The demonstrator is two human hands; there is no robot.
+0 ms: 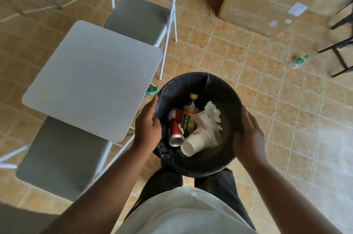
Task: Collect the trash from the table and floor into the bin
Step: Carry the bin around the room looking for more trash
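1. Two hands hold the bin (219, 171) by its rim: the left hand (147, 125) curls its fingers round the left edge, and the right hand (248, 138) clasps the right edge.
2. Its load of can (174, 128), paper cup (193, 145) and tissue (213, 109) looks light; the liner (225, 96) looks slippery, so the stiff rim seems the surest hold.
3. A green-labelled bottle (151, 91) lies on the floor, half hidden under the table (91, 79) corner.
4. Farther off, a second bottle (299, 61) lies beside black frame legs (342, 62) that may hamper reaching.

We hold the bin (227, 88) beside the grey table (91, 79), left hand (148, 125) and right hand (248, 136) curled over opposite sides of its rim; inside lie a red can (174, 130) and paper cup (193, 144).
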